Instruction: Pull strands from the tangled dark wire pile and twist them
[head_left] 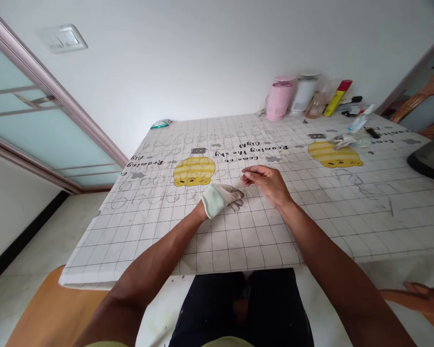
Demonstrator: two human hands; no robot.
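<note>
My left hand wears a white glove with a pale green cuff and rests low over the checked tablecloth. Its fingers are bent together, and what they hold, if anything, is too small to make out. Bare, my right hand is just to the right, thumb and fingertips pinched. Anything between those fingertips cannot be made out. A faint thin strand shows between the two hands. Rows of thin grey loops spread over the cloth left of and beyond my left hand; whether they are lying or drawn I cannot tell.
Along the wall stand a pink cylinder, a white cylinder, a bottle and a yellow can with a red cap. A crumpled glove and a clear spray bottle are at right. A dark-based metal object sits at the right edge.
</note>
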